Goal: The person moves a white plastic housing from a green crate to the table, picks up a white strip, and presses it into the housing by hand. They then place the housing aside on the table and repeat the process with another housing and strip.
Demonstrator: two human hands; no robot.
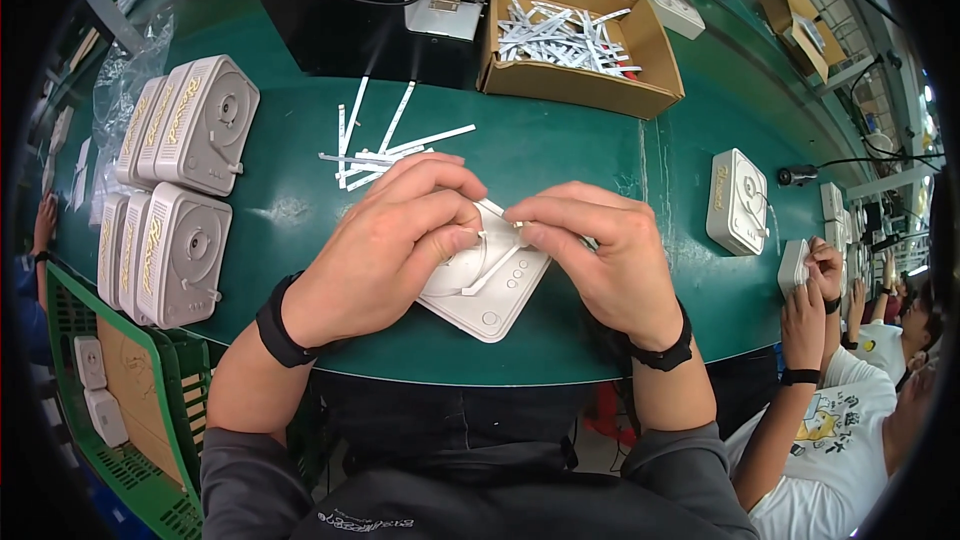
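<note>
Both left hand (375, 240) and right hand (605, 245) pinch pale bits (519, 226) toward twelve o'clock on the device (488, 318), apparently fitting, needing alignment.

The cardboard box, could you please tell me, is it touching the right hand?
Apart: the head view shows green tabletop between the cardboard box and the right hand.

Green table (285, 155), white devices (738, 205), strips (440, 138), cardboard box (580, 94)

Green crate (172, 420) beside green table (590, 155)
</note>
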